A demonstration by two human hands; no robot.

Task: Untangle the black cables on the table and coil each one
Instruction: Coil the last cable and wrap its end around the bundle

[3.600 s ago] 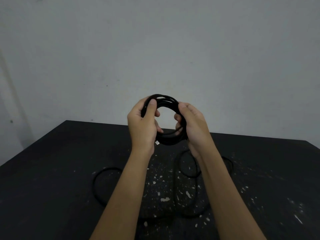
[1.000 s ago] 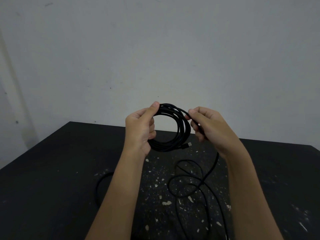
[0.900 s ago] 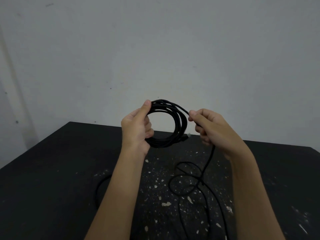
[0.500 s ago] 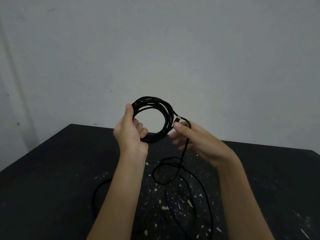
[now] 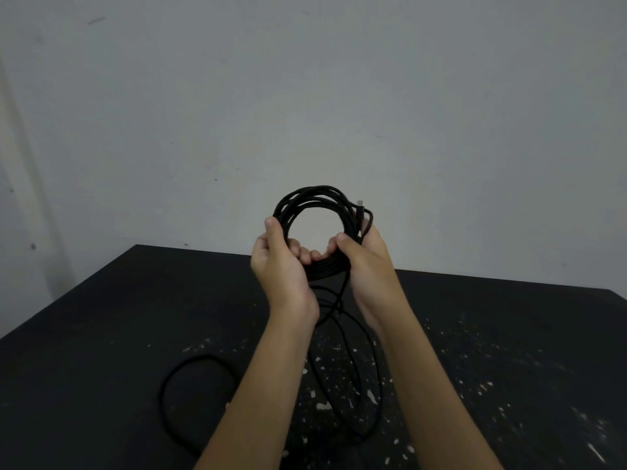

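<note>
Surroundings: plain grey wall [image 5: 305, 96] fills the upper half of the frame. Below it is a black surface [image 5: 101, 334], flecked with white paint specks, thickest at lower centre and lower right.

Task item: one coil of black cable [image 5: 317, 191], several turns, held up at centre frame in front of the wall and clear of the surface. A metal-tipped plug [image 5: 360, 202] pokes out at the coil's upper right.

Hands, two:
- Left hand [image 5: 281, 266] grips the coil's lower left. Its thumb lies up along the outside of the ring and its fingers are curled through the middle.
- Right hand [image 5: 368, 262] grips the lower right, with the thumb inside the ring and the fingers wrapped round behind the bundle.
- The two hands nearly meet at the bottom of the ring.

Loose cable:
- A hanging strand [image 5: 340, 300] drops from the coil's underside between the wrists. It runs into long slack loops on the surface between the forearms.
- One more open loop [image 5: 162, 395] lies flat at lower left, well apart from the coil.

In the way: the left forearm crosses the right side of that loop and the near ends of the slack. I cannot tell whether the lower-left loop belongs to the same cable or a second one. The exact number of turns in the coil is too dark to count.
</note>
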